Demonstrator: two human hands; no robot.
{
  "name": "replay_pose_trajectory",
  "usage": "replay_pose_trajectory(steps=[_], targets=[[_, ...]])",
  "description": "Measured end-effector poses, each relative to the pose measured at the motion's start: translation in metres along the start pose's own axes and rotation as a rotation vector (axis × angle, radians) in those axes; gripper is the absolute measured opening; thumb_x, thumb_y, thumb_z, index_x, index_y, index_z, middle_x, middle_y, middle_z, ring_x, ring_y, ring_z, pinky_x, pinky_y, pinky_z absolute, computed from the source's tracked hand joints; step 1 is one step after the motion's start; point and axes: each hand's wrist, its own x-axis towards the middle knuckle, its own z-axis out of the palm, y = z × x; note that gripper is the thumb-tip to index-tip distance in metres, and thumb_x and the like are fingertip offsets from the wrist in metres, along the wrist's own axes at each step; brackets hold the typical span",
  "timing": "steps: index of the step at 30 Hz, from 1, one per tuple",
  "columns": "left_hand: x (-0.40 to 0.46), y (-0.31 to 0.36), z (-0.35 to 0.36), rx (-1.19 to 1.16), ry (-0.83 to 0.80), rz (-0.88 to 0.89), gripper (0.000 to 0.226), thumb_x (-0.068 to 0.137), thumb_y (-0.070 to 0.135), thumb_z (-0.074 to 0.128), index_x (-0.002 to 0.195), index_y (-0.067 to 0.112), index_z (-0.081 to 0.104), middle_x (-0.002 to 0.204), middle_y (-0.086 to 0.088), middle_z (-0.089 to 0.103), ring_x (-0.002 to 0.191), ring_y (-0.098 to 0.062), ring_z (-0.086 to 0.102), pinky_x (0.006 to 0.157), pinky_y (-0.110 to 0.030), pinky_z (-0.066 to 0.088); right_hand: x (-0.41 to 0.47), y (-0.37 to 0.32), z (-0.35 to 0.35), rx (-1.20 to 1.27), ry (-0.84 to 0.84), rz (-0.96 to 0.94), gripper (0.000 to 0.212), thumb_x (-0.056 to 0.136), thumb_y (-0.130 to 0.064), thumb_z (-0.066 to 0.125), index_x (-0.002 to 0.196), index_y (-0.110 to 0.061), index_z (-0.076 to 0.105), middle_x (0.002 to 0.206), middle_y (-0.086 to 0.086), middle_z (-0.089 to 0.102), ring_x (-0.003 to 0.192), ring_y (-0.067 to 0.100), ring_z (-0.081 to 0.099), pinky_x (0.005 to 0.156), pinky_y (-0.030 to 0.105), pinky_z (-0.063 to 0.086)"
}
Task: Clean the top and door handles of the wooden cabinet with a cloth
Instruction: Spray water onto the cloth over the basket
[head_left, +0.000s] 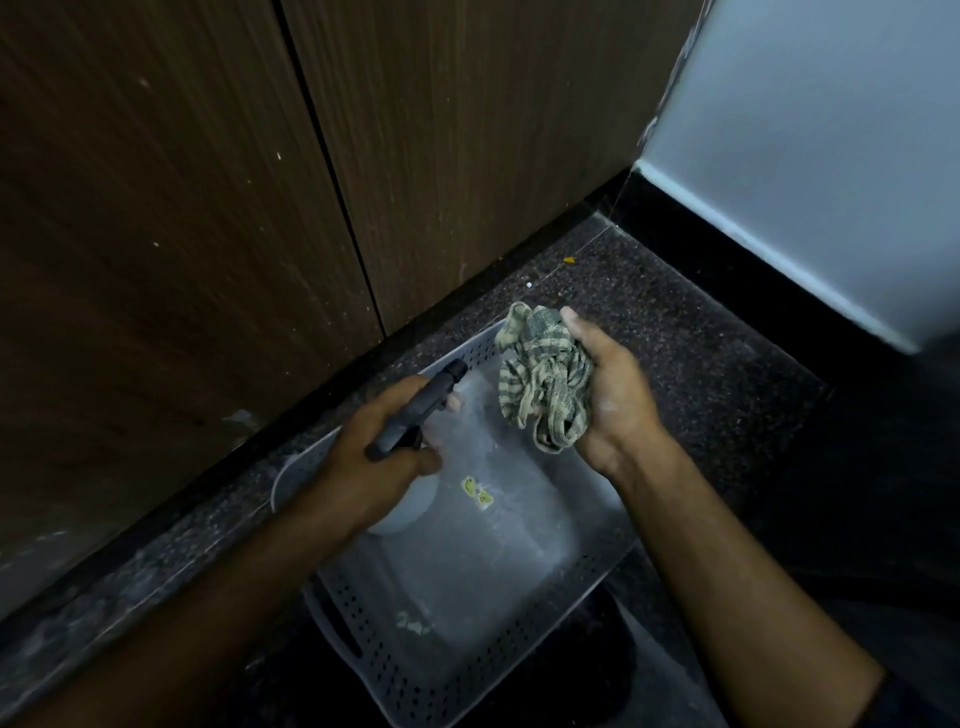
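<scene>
From the head camera, the cloth (545, 379), a green-and-pale striped rag, is bunched into a loose wad with its long axis running roughly from the upper left, near the cabinet base, down toward the lower right at the wrist. One folded corner sticks up at the far end and a loop of fabric hangs at the near end.

The wad lies in the palm of the right hand (608, 400), whose fingers curl up around it from below while the thumb stands up along its right side. The left hand (374, 457) is just to the left of the cloth, apart from it, and grips a spray bottle (415, 421) by its dark trigger head, with the fingers wrapped round the neck and the nozzle pointing up and right toward the cloth. The bottle's pale body shows below that hand.

Both hands are held above a grey perforated plastic basket (415, 670) that sits on a dark speckled stone floor (649, 312). A small yellow sticker lies on the basket's bottom. Just beyond the basket, the wooden cabinet (182, 182) rises with two dark brown grained doors split by a narrow vertical gap, above a black plinth. To the right stands a pale blue-grey wall (831, 130) with a black skirting along its foot. The lighting is dim.
</scene>
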Motion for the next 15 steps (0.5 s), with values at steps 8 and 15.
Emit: replay_pose_trajectory(steps=[8,15], targets=[[-0.008,-0.022,0.006,0.151,0.18,0.106,0.074,0.065,0.062,0.079,0.128,0.038,0.048,0.128,0.016,0.051,0.125,-0.015,0.046,0.094,-0.044,0.046,-0.013,0.002,0.016,0.007,0.084,0.004,0.042,0.092,-0.027,0.068,0.121,0.004,0.066,0.113,0.028,0.07,0.099,0.039,0.07,0.093,0.057,0.055],[-0.058,-0.004,0.026,0.172,0.163,-0.537,0.089,0.076,0.035,0.081,0.146,0.005,0.036,0.142,-0.019,0.048,0.125,-0.038,0.05,0.102,-0.047,0.042,-0.091,-0.088,0.048,-0.191,-0.011,-0.143,0.033,0.091,-0.027,0.073,0.101,0.003,0.069,0.086,0.024,0.073,0.071,0.034,0.069,0.073,0.055,0.06]])
